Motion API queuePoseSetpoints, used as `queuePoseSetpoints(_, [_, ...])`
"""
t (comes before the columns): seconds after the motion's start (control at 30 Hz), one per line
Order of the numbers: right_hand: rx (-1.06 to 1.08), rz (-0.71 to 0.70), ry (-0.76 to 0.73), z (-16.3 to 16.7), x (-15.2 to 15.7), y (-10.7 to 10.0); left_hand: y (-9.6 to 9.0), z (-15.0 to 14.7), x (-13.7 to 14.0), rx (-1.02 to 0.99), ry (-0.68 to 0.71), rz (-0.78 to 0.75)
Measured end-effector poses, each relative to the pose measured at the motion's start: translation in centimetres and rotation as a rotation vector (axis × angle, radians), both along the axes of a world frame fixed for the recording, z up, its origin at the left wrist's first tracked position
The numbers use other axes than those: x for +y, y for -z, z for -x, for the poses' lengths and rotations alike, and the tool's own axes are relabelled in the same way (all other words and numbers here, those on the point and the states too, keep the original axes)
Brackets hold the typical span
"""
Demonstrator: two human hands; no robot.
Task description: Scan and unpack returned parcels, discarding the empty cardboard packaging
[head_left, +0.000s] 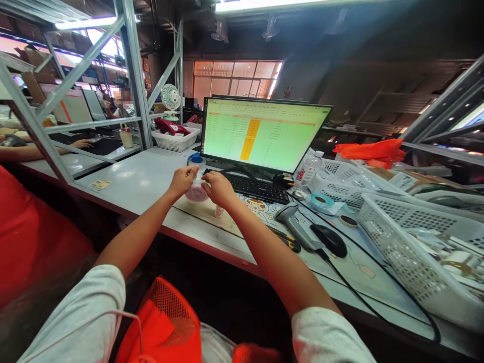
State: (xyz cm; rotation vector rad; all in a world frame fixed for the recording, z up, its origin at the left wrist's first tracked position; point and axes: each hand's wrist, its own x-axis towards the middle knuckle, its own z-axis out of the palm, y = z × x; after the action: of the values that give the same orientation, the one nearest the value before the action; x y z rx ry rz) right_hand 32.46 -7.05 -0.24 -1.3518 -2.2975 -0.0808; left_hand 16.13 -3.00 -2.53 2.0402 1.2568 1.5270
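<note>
Above the front edge of the desk, my left hand (183, 181) is closed, fingertips pinched on the top of a small clear plastic bag (196, 193). A roundish pinkish shape shows through the plastic; its kind cannot be made out. My right hand (220, 188) pinches the same bag from the other side, thumb and fingers together. Just below the right hand, a small pale cylinder with reddish print (218, 211) stands on the desk mat. Behind the hands are a blue tape roll (195, 159) and a black keyboard (255, 187).
A monitor (260, 136) stands behind the keyboard. To the right lie a barcode scanner (297, 227), a black mouse (328, 240), a cable and a filled white basket (408, 257). Another white basket (176, 141) is at the back left. A co-worker's hand (82, 144) rests beyond the metal frame.
</note>
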Motion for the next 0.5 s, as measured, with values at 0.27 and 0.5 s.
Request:
queuePoseSetpoints(0.27, [0.008, -0.075, 0.085, 1.6, 1.8, 0.2, 2.9, 1.7, 1.8, -0.063, -0.126, 0.062])
queuePoseSetpoints(0.5, [0.219, -0.181, 0.137, 1.9, 2.8, -1.0, 7.9, 1.7, 1.8, -0.121, 0.164, 0.170])
